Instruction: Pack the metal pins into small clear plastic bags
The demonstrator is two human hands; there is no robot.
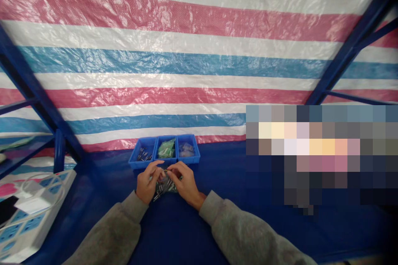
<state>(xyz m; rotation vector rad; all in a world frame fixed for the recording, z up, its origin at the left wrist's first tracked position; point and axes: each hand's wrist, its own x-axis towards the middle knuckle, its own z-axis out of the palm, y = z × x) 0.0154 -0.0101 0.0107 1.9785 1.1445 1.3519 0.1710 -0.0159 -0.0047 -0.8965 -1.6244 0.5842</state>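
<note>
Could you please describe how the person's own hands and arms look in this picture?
The left hand and right hand are without gloves. Both arms are in long, grey sleeves, loose along the forearm and gathered into cuffs near the wrists. I can make out no lettering or logo on them.

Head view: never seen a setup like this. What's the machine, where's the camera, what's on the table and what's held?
No machine: these are a person's bare left hand and right hand. The only picture comes from a camera worn on their head, looking forward and down. On the blue table stand three blue bins, holding slim dark and silvery parts, green material and clear-looking material. A loose pile of small parts lies beneath the hands. The right finger and thumb seem to pinch a small thin piece, too tiny to identify; whether the left grips it too, I can't tell.
</note>
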